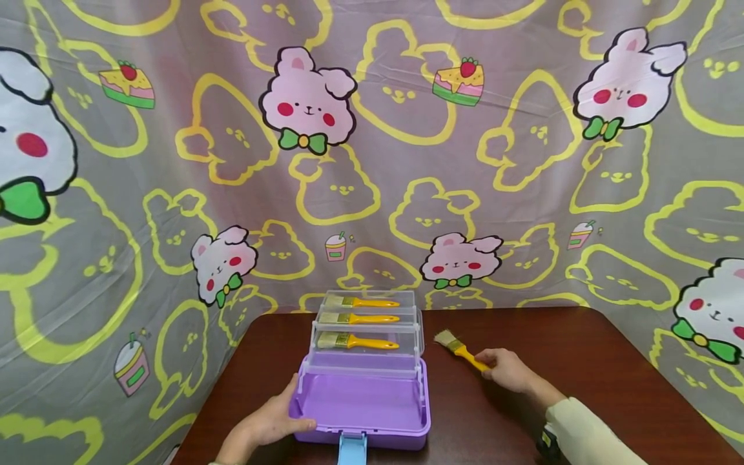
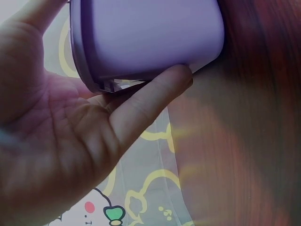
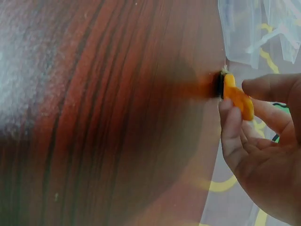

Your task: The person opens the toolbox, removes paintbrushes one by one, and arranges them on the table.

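Note:
A purple plastic storage box (image 1: 360, 399) stands with its clear tiered trays (image 1: 367, 329) raised toward the back. My left hand (image 1: 268, 416) holds the box's left side, thumb over the front rim; in the left wrist view its fingers (image 2: 153, 103) lie along the outer wall. On the right, my right hand (image 1: 507, 370) pinches the yellow handle of a paintbrush (image 1: 459, 349), whose bristles point away to the back left. In the right wrist view thumb and fingers close around that handle (image 3: 239, 101), low over the tabletop.
Three similar paintbrushes (image 1: 366, 342) lie across the raised trays, one per tier. A light blue latch (image 1: 352, 449) hangs at the box's front. The dark brown wooden table (image 1: 546, 336) meets a patterned curtain (image 1: 395, 161) behind and at both sides.

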A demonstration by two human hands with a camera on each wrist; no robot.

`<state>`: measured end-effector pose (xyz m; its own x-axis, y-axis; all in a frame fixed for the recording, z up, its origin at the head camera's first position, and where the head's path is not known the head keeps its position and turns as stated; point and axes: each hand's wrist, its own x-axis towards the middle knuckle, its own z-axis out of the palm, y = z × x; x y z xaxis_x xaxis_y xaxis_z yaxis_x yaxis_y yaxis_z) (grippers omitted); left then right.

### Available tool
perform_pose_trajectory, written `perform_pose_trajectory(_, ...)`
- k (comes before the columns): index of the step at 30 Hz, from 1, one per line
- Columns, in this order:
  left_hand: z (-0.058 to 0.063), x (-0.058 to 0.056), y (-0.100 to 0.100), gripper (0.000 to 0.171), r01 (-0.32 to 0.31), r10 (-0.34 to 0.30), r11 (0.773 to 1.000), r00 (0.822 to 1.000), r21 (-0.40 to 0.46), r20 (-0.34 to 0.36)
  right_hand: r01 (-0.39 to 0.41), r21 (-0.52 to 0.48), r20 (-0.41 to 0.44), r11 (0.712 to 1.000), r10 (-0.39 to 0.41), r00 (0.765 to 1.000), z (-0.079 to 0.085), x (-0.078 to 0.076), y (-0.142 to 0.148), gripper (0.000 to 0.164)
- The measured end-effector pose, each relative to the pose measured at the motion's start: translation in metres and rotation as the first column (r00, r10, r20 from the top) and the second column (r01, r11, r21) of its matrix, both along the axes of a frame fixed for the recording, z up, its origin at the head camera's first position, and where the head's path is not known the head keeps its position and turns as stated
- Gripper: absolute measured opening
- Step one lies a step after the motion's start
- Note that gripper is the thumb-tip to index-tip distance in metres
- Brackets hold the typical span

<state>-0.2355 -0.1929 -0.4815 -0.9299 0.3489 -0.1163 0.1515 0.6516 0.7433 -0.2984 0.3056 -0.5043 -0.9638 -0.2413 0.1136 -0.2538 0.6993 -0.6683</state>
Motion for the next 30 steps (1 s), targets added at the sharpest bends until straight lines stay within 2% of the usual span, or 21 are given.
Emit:
perform_pose_trajectory(7,0.001,0.002,-0.001,0.113,0.004,-0.004,1.0,1.0,-0.002,0.004,-0.081,-0.005,0.046,0.997,0.081,0.996,0.002,0.008,-0.007,0.036)
perform_pose_trajectory(12,0.001,0.001,0.0,0.112,0.018,-0.018,1.0,1.0,0.006,-0.001,-0.129,0.026,0.004,0.991,0.129,0.992,0.001,0.01,-0.012,0.036)
perform_pose_trajectory(19,0.0,0.0,0.0,0.113,-0.006,0.006,1.0,1.0,-0.018,0.004,-0.134,0.021,0.011,0.991,0.134,0.991,-0.002,0.014,-0.021,0.036)
perform_pose_trajectory(30,-0.001,-0.002,-0.001,0.115,-0.014,0.014,1.0,0.999,-0.006,0.037,-0.076,-0.174,0.139,0.982,0.101,0.985,-0.011,0.018,-0.034,0.047)
